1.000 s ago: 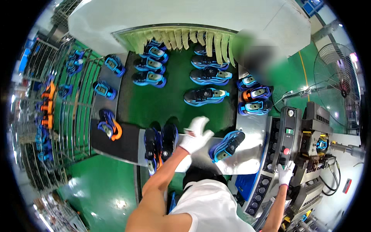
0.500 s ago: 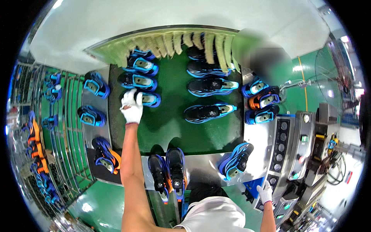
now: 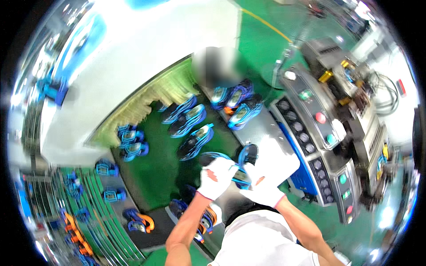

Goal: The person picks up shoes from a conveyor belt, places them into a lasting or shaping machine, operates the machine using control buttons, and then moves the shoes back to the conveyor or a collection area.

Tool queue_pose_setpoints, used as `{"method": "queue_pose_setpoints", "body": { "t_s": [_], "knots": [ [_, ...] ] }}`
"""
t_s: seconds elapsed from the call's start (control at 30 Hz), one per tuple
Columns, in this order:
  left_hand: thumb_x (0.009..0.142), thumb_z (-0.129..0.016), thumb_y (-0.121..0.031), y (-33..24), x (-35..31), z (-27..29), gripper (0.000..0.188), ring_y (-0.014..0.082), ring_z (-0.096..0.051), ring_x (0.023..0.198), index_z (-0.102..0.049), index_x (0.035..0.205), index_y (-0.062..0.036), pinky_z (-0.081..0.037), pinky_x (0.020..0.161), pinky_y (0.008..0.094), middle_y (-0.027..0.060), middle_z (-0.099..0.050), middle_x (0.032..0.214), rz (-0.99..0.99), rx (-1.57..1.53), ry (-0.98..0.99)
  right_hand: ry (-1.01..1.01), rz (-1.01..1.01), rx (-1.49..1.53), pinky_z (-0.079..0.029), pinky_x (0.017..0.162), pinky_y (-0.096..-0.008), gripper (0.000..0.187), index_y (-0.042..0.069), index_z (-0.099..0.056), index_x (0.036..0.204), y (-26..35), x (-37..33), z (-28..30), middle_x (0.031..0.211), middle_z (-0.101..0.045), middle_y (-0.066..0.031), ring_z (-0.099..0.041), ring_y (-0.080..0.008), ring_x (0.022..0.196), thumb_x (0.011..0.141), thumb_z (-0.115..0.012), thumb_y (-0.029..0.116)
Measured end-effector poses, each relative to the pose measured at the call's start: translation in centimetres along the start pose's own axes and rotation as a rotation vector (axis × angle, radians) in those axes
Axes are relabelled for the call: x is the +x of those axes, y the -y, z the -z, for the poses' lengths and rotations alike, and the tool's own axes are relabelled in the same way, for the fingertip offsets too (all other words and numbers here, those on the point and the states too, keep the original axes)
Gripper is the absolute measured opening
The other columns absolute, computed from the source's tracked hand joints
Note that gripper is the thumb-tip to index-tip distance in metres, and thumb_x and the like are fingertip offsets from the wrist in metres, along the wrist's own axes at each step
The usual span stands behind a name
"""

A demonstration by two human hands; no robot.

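In front of my body, a black and bright-blue sports shoe (image 3: 240, 178) is held between my two white-gloved hands. My left hand (image 3: 216, 177) is closed over its left side and hides much of the upper. My right hand (image 3: 262, 191) is closed at its near end, though blur hides the exact grip. Just beyond my right hand, another black and blue shoe (image 3: 248, 154) rests on the metal ledge. Close to my left forearm stand dark shoes with orange trim (image 3: 209, 218), partly covered by the arm.
A green belt (image 3: 155, 177) carries two rows of shoes out from under a fringed curtain (image 3: 137, 104). More shoes (image 3: 244, 111) crowd the right metal ledge. Control panels (image 3: 317, 117) stand to the right, a rack (image 3: 95, 204) to the left. A blurred person (image 3: 217, 66) is beyond.
The view has swung round to the right. My left hand has left the belt's left row and now grips a shoe near my body. My right hand has come in from the panels to that shoe.
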State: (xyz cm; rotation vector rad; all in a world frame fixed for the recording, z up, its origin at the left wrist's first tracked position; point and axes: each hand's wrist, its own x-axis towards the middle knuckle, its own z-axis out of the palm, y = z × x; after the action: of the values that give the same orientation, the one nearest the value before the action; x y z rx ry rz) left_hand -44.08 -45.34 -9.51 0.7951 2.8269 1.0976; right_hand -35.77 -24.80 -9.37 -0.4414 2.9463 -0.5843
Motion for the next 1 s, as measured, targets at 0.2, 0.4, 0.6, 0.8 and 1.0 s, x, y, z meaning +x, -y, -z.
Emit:
{"method": "queue_pose_setpoints", "body": {
  "t_s": [0.2, 0.4, 0.6, 0.8, 1.0],
  "knots": [
    [0.09, -0.072, -0.016, -16.8, 8.5, -5.9, 0.017, 0.0293, -0.071, 0.087, -0.075, 0.103, -0.0063, -0.056, 0.077, 0.0391, 0.0126, -0.073, 0.099, -0.383, -0.367, 0.148, -0.038, -0.257, 0.169, -0.049, 0.065, -0.0412, 0.026, 0.002, -0.064, 0.091, -7.8, -6.4, 9.8, 0.078, -0.061, -0.0173, -0.06, -0.0322, 0.066, 0.078, -0.073, 0.023],
    [0.083, -0.079, -0.002, -34.4, 14.7, -9.7, 0.058, 0.023, -0.066, 0.102, -0.057, 0.136, -0.0026, -0.056, 0.088, 0.0345, 0.0151, -0.061, 0.131, -0.676, -0.55, 0.285, -0.397, -0.82, 0.983, -0.055, 0.084, -0.0354, 0.083, -0.009, -0.061, 0.123, -14.9, -21.1, 15.0, 0.108, -0.071, -0.021, -0.068, -0.0244, 0.095, 0.077, -0.084, 0.055],
    [0.098, -0.064, -0.008, -44.6, 17.8, -19.5, 0.055, 0.0293, -0.059, 0.128, -0.044, 0.149, -0.0025, -0.048, 0.108, 0.04, 0.0201, -0.054, 0.141, -0.449, -0.788, 0.432, -1.176, -0.554, 1.841, -0.056, 0.093, -0.0351, 0.065, -0.005, -0.05, 0.143, -14.2, -33.7, 18.4, 0.125, -0.068, -0.0129, -0.068, -0.0204, 0.106, 0.086, -0.078, 0.008],
    [0.104, -0.057, -0.02, -55.8, 20.4, -35.9, 0.053, 0.0328, -0.055, 0.134, -0.042, 0.15, -0.0002, -0.043, 0.113, 0.0408, 0.0227, -0.053, 0.146, -0.613, -0.47, 0.631, -1.58, -0.694, 1.884, -0.057, 0.095, -0.0388, 0.061, -0.007, -0.051, 0.14, -17.2, -41.4, 16.2, 0.123, -0.068, -0.016, -0.07, -0.0251, 0.107, 0.082, -0.066, -0.001],
    [0.096, -0.067, -0.031, -62.1, 23.0, -53.3, 0.072, 0.0424, -0.055, 0.13, -0.037, 0.15, 0.0044, -0.043, 0.111, 0.0449, 0.0303, -0.053, 0.142, -0.452, -0.184, 0.496, -1.918, -1.101, 1.608, -0.052, 0.072, -0.0303, 0.035, -0.006, -0.061, 0.111, -16.2, -44.7, 13.0, 0.095, -0.066, -0.0053, -0.063, -0.0126, 0.08, 0.082, -0.073, 0.007]
  ]
}}
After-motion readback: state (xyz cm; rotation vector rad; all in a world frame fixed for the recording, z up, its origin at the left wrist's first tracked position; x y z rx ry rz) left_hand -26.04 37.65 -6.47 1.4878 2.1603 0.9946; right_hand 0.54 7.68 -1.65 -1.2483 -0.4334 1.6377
